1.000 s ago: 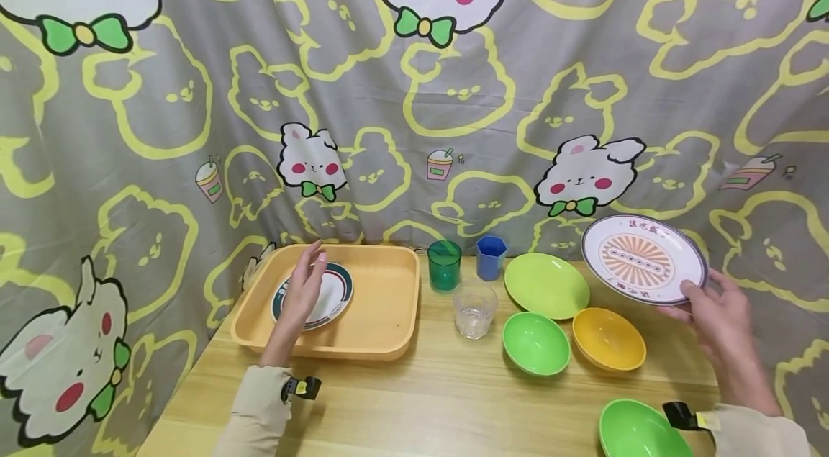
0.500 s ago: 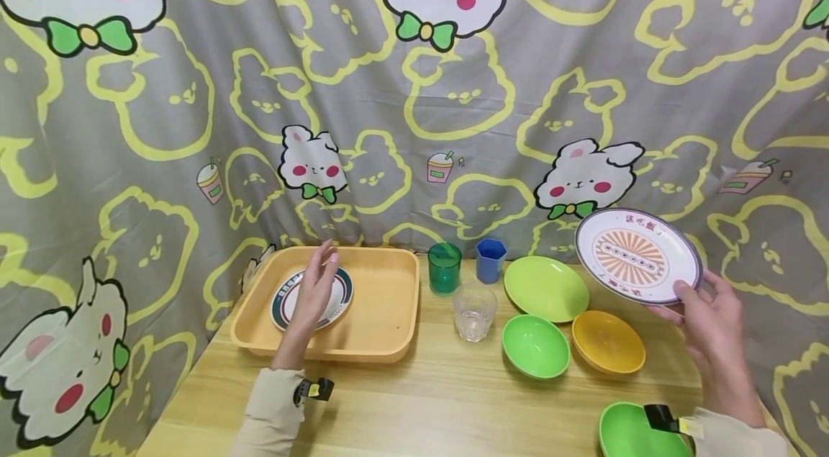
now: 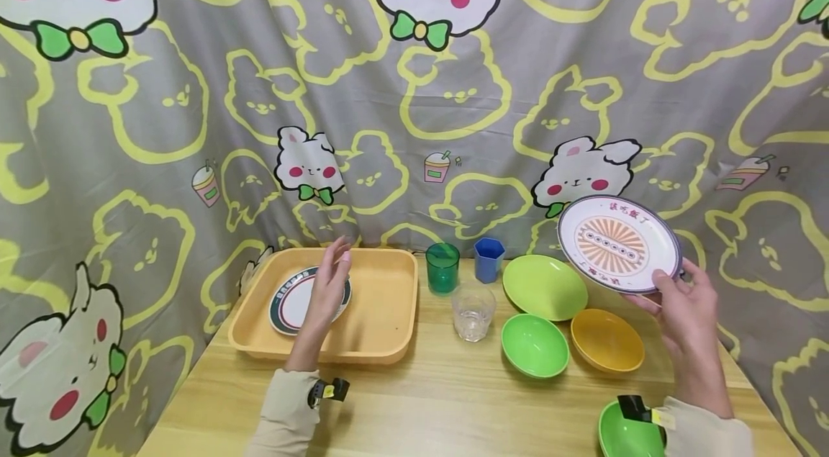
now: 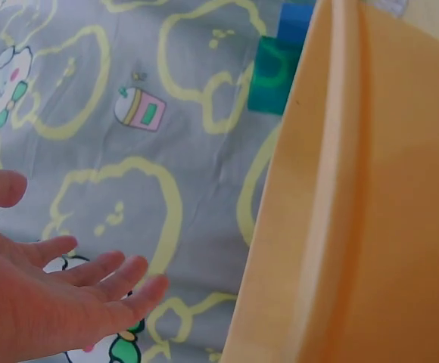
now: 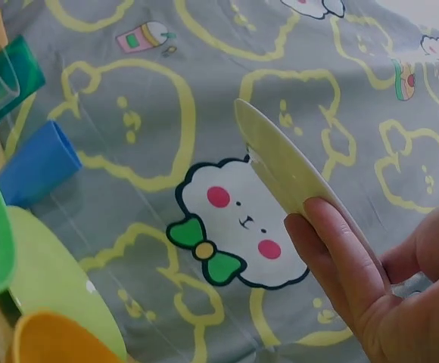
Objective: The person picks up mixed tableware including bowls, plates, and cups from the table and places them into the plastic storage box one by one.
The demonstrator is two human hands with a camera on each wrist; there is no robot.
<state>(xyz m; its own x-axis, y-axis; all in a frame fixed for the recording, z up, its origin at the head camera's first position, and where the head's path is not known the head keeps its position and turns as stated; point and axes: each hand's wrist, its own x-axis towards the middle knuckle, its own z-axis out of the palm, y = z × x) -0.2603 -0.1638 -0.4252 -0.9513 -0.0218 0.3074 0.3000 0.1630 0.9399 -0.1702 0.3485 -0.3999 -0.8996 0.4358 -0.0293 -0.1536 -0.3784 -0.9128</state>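
My right hand (image 3: 688,302) pinches the rim of a white plate (image 3: 618,245) with a dark blue edge and an orange sunburst print, thumb on top and fingers beneath. The plate is tilted, held up over the yellow-green plate and the orange bowl. In the right wrist view its pale underside (image 5: 284,162) shows, with fingers against it. My left hand (image 3: 329,288) hovers above the yellow tray (image 3: 385,299), fingers loosely spread and holding nothing. Below it in the tray lies a white plate with a dark green band (image 3: 294,299), partly hidden by this hand.
Right of the tray stand a green cup (image 3: 443,268), a blue hexagonal cup (image 3: 488,260) and a clear glass (image 3: 473,313). A yellow-green plate (image 3: 540,288), a green bowl (image 3: 535,347) and an orange bowl (image 3: 607,342) follow. Another green bowl (image 3: 622,432) sits at the front right.
The right hand has carried the white plate leftward and slightly up. The left hand has drifted right over the tray, uncovering more of the green-banded plate's left side.
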